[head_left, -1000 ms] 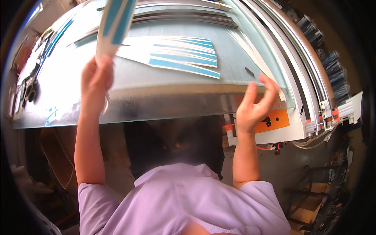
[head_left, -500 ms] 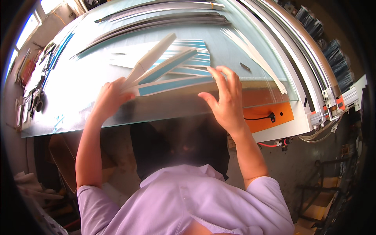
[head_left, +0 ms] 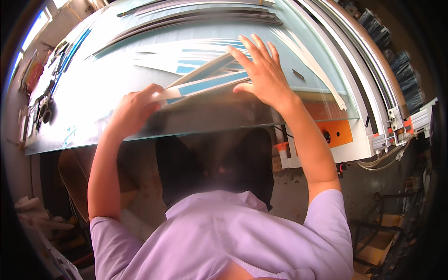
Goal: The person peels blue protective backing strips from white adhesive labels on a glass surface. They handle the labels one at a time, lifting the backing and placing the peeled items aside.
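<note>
My left hand (head_left: 136, 110) is closed around the near ends of several long flat white-and-blue strips (head_left: 212, 85). They fan out to the right over the glass tabletop (head_left: 84, 107). My right hand (head_left: 265, 73) has its fingers spread at the far ends of these strips, its thumb close to the front one; whether it touches them I cannot tell. Behind them lies a loose pile of similar white-and-blue strips (head_left: 186, 61), partly covered by the held ones and my right hand.
Bundles of dark long strips (head_left: 200, 17) lie at the back. Thin white strips (head_left: 310, 65) and a small dark piece (head_left: 298, 74) are on the right, before a white machine rail (head_left: 347, 60). Scissors (head_left: 45, 111) lie at the left. An orange panel (head_left: 343, 132) shows below the glass.
My right hand has moved away from me, over the strips' far ends. The pale strips raised from my left hand have come down, and the held strips lie closer together.
</note>
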Demonstrator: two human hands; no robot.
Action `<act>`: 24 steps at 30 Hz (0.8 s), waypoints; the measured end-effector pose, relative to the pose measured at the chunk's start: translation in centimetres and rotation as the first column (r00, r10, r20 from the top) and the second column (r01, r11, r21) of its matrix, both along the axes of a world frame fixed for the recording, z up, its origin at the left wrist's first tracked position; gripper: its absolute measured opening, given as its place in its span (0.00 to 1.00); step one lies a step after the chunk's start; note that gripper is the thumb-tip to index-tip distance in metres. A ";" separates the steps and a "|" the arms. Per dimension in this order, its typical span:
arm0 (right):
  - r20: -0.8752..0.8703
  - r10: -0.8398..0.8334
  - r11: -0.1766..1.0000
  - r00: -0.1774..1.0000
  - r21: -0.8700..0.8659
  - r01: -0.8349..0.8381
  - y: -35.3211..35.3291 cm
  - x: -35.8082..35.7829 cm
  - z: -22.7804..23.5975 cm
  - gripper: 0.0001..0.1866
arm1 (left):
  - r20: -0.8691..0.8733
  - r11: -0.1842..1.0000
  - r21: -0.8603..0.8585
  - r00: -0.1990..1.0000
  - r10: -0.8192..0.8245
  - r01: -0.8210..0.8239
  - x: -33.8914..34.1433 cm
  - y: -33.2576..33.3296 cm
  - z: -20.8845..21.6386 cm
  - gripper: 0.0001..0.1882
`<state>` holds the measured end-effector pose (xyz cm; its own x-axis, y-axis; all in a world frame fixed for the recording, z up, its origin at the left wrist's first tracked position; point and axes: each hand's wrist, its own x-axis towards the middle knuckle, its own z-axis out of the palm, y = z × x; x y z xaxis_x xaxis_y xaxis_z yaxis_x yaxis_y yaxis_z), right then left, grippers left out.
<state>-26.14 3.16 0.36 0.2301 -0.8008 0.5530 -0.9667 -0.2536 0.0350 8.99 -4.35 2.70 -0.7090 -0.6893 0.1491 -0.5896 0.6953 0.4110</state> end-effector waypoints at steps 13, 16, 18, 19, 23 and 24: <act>-0.017 0.363 0.931 0.932 0.053 -0.362 -4.9 1.9 -0.6 0.21 | 0.046 0.999 0.030 0.999 -0.014 0.012 0.0 -1.3 0.6 0.13; 0.026 0.289 0.937 0.957 0.200 -0.288 -4.6 2.3 -0.2 0.10 | -0.017 0.988 -0.142 0.998 -0.066 0.062 0.0 -0.5 -0.3 0.11; 0.073 0.282 0.959 0.957 -0.053 -0.278 -2.8 3.6 -0.7 0.06 | 0.003 0.962 -0.269 0.999 -0.043 0.042 -0.4 0.3 -0.4 0.09; 0.028 0.279 0.952 0.960 -0.142 -0.273 -1.4 4.5 0.7 0.04 | 0.032 0.950 -0.311 0.999 -0.006 0.015 -0.6 0.8 0.0 0.08; 0.080 0.183 0.982 0.980 0.019 -0.185 2.2 5.1 0.0 0.07 | 0.090 0.924 -0.383 0.996 0.020 0.016 -0.8 1.5 -0.3 0.07; 0.092 0.165 0.986 0.982 -0.002 -0.166 2.6 4.9 -0.6 0.09 | 0.102 0.922 -0.385 0.995 0.006 0.034 -0.8 1.2 -0.8 0.08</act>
<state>-21.20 5.76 -0.23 0.3085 -0.7590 0.5733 -0.9104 -0.4104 -0.0534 8.22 -3.17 1.92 -0.7430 -0.5824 0.3298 -0.6025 0.7966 0.0492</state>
